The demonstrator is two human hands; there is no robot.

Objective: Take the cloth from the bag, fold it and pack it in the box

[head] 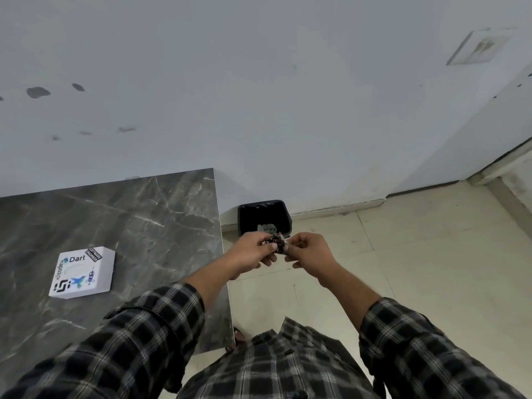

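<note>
A small dark crumpled item [277, 241], patterned in black and white, is pinched between both my hands above the floor, just right of the table's edge. My left hand [253, 251] grips its left side. My right hand [309, 251] grips its right side. I cannot tell whether the item is cloth or a wrapper. A white box [83, 273] with stickers, its lid shut, lies on the grey marble table [138, 220] to the left. No bag is visible.
A black bin [264, 216] with a black liner and crumpled paper inside stands on the tiled floor against the wall, directly beyond my hands. The table's right edge runs just left of my left wrist. A wall corner lies at the right.
</note>
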